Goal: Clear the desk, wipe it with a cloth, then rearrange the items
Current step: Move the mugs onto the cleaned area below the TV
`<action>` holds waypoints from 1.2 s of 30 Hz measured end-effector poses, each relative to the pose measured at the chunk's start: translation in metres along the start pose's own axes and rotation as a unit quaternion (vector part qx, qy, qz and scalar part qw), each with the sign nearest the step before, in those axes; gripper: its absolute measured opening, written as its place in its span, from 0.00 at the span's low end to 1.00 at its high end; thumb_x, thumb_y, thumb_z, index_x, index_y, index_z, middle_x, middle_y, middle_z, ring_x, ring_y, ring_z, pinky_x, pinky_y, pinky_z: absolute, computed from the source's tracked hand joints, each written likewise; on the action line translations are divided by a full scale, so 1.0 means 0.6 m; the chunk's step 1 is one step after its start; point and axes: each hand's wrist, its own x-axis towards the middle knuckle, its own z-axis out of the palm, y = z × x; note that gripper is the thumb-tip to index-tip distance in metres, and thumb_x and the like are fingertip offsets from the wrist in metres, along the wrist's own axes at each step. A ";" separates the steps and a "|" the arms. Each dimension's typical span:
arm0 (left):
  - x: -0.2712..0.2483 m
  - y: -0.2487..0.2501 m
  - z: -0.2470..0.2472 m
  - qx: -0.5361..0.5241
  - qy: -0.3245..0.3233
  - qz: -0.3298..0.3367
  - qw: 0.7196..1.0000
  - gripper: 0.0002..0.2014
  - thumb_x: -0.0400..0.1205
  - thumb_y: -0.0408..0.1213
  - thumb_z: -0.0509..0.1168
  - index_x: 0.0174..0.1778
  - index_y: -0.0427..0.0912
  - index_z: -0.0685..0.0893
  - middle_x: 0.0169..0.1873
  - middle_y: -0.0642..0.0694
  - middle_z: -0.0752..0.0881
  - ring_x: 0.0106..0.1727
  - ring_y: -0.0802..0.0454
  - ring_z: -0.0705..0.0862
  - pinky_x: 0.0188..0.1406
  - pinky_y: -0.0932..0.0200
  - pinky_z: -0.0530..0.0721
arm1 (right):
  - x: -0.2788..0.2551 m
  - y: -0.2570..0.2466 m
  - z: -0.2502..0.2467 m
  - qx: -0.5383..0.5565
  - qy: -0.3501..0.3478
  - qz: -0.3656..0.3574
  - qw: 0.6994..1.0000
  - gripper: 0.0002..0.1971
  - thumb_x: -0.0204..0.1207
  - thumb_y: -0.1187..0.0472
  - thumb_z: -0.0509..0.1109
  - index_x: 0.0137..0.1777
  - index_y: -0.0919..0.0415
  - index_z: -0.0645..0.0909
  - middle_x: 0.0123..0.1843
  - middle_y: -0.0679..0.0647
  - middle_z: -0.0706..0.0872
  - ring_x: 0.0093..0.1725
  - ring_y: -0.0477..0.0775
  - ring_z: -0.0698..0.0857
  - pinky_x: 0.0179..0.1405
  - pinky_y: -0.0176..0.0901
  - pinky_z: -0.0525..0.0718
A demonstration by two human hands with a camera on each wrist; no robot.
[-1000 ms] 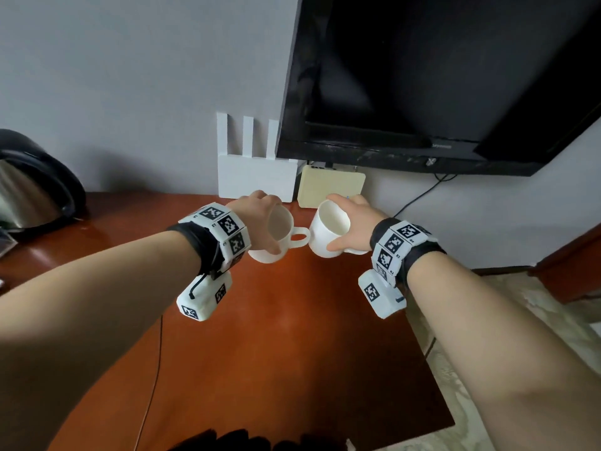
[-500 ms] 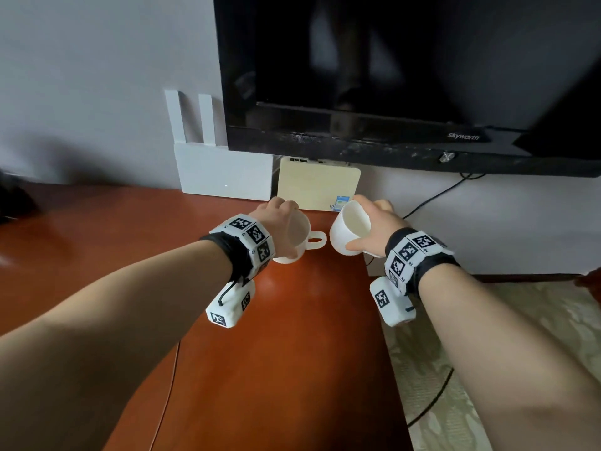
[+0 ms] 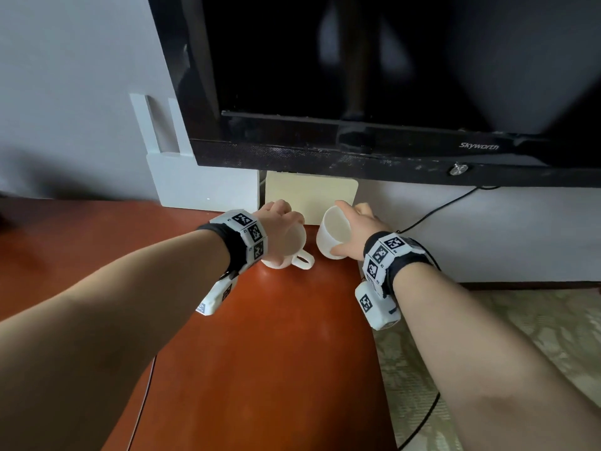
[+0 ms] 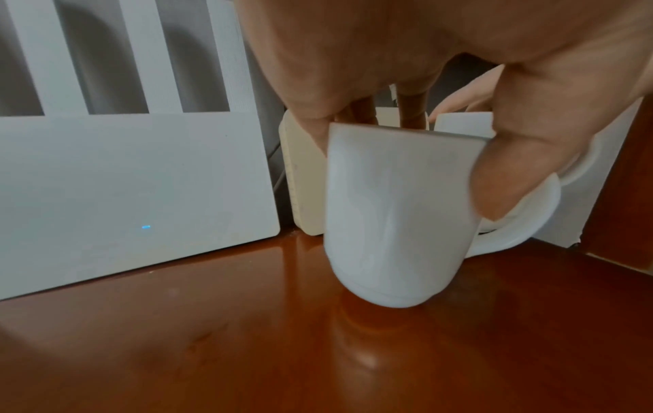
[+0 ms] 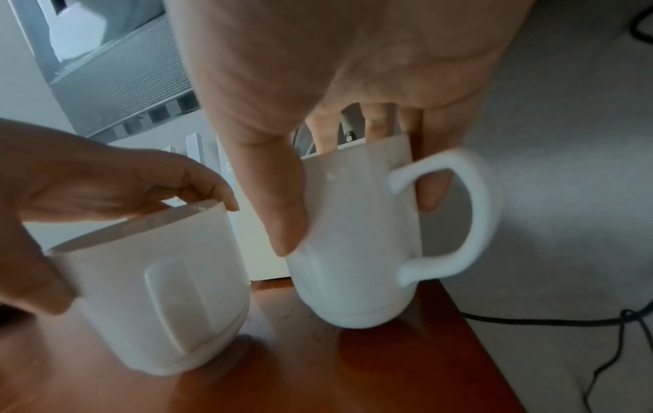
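Two white mugs are over the back right corner of the red-brown desk (image 3: 276, 353). My left hand (image 3: 279, 222) grips the left mug (image 3: 294, 247) by its rim from above, handle pointing right. In the left wrist view the thumb (image 4: 502, 181) presses this mug (image 4: 395, 218) near the handle, and its base is at the desk surface, slightly tilted. My right hand (image 3: 361, 222) grips the right mug (image 3: 331, 236) by the rim, tilted with its mouth toward me. In the right wrist view this mug (image 5: 353, 265) hangs just at the desk's corner beside the left mug (image 5: 159, 301); whether it touches is unclear.
A white router (image 3: 201, 180) with antennas and a cream box (image 3: 309, 196) lean against the wall right behind the mugs. A black TV (image 3: 390, 76) hangs above. The desk's right edge (image 3: 374, 320) drops to patterned carpet (image 3: 504, 336); a black cable (image 3: 439, 206) runs there.
Both hands carried the mugs forward and down, from mid-air to the desk's back right corner by the cream box. The kettle at the left has left the view.
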 end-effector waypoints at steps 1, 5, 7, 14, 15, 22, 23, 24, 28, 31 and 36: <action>0.006 0.000 0.000 0.007 -0.002 0.009 1.000 0.33 0.74 0.39 0.72 0.75 0.44 0.67 0.72 0.43 0.66 0.73 0.43 0.66 0.72 0.50 0.69 | 0.004 -0.002 0.003 0.007 0.001 0.006 1.000 0.39 0.66 0.51 0.76 0.73 0.41 0.57 0.73 0.53 0.62 0.60 0.64 0.78 0.52 0.49 0.83; 0.027 -0.004 0.008 0.028 -0.027 0.024 0.999 0.40 0.75 0.41 0.71 0.80 0.50 0.57 0.75 0.51 0.60 0.77 0.48 0.62 0.74 0.53 0.71 | 0.015 -0.005 0.017 0.021 -0.002 0.029 0.999 0.44 0.66 0.48 0.75 0.78 0.40 0.53 0.76 0.54 0.60 0.66 0.64 0.76 0.57 0.51 0.81; 0.037 -0.008 0.010 0.007 -0.036 0.010 0.999 0.45 0.71 0.41 0.74 0.80 0.52 0.54 0.74 0.52 0.61 0.77 0.47 0.65 0.72 0.49 0.75 | 0.019 -0.006 0.020 0.027 -0.004 0.037 0.999 0.46 0.66 0.47 0.75 0.79 0.40 0.50 0.77 0.53 0.59 0.68 0.63 0.74 0.58 0.51 0.80; 0.062 -0.017 0.003 -0.005 -0.042 0.019 0.999 0.45 0.71 0.36 0.74 0.80 0.52 0.55 0.76 0.54 0.59 0.78 0.48 0.64 0.72 0.49 0.75 | 0.029 -0.013 0.022 0.029 -0.004 0.051 0.998 0.46 0.67 0.44 0.75 0.80 0.44 0.50 0.76 0.54 0.60 0.71 0.61 0.71 0.60 0.52 0.78; 0.064 -0.018 0.002 0.001 -0.041 0.024 0.999 0.45 0.71 0.36 0.74 0.80 0.52 0.55 0.77 0.53 0.59 0.78 0.48 0.63 0.73 0.49 0.74 | 0.029 -0.014 0.023 0.031 -0.006 0.052 0.998 0.46 0.67 0.45 0.75 0.80 0.44 0.50 0.76 0.54 0.60 0.71 0.61 0.70 0.60 0.52 0.78; 0.058 -0.020 0.005 0.028 -0.033 0.023 0.999 0.46 0.73 0.38 0.72 0.82 0.53 0.50 0.80 0.53 0.53 0.82 0.48 0.55 0.76 0.50 0.70 | 0.024 -0.017 0.020 0.055 -0.026 0.054 0.997 0.51 0.67 0.49 0.77 0.82 0.44 0.44 0.78 0.54 0.55 0.76 0.60 0.65 0.69 0.54 0.74; 0.054 -0.019 0.004 0.028 -0.033 0.016 0.999 0.47 0.74 0.38 0.72 0.82 0.54 0.49 0.81 0.52 0.51 0.82 0.47 0.53 0.76 0.49 0.69 | 0.020 -0.018 0.016 0.054 -0.028 0.055 0.997 0.53 0.67 0.50 0.77 0.82 0.44 0.42 0.79 0.53 0.54 0.76 0.60 0.64 0.70 0.55 0.73; 0.050 -0.017 0.003 0.026 -0.032 0.011 0.999 0.48 0.73 0.38 0.72 0.83 0.54 0.47 0.81 0.50 0.49 0.83 0.46 0.52 0.77 0.47 0.69 | 0.016 -0.019 0.013 0.052 -0.026 0.057 0.997 0.53 0.68 0.51 0.77 0.82 0.44 0.41 0.80 0.53 0.52 0.77 0.60 0.63 0.70 0.54 0.73; 0.024 -0.011 -0.008 0.008 -0.004 0.006 1.000 0.50 0.74 0.40 0.73 0.83 0.51 0.45 0.83 0.47 0.45 0.84 0.45 0.48 0.79 0.45 0.65 | -0.008 -0.026 -0.009 0.040 0.008 0.059 0.997 0.51 0.71 0.53 0.74 0.82 0.44 0.39 0.82 0.53 0.48 0.79 0.61 0.58 0.73 0.55 0.69; -0.012 -0.012 -0.018 -0.026 0.041 -0.010 0.999 0.44 0.78 0.42 0.69 0.83 0.51 0.47 0.83 0.47 0.45 0.84 0.47 0.49 0.79 0.48 0.64 | -0.039 -0.040 -0.022 0.053 0.061 0.038 0.996 0.45 0.74 0.51 0.70 0.82 0.44 0.43 0.83 0.52 0.49 0.80 0.61 0.58 0.77 0.54 0.65; -0.108 -0.035 -0.026 -0.145 0.128 -0.020 0.981 0.38 0.79 0.43 0.68 0.82 0.50 0.56 0.82 0.46 0.50 0.82 0.46 0.55 0.80 0.49 0.62 | -0.114 -0.090 -0.026 0.101 0.110 -0.012 0.989 0.41 0.75 0.52 0.69 0.82 0.45 0.49 0.83 0.51 0.51 0.79 0.61 0.60 0.78 0.53 0.66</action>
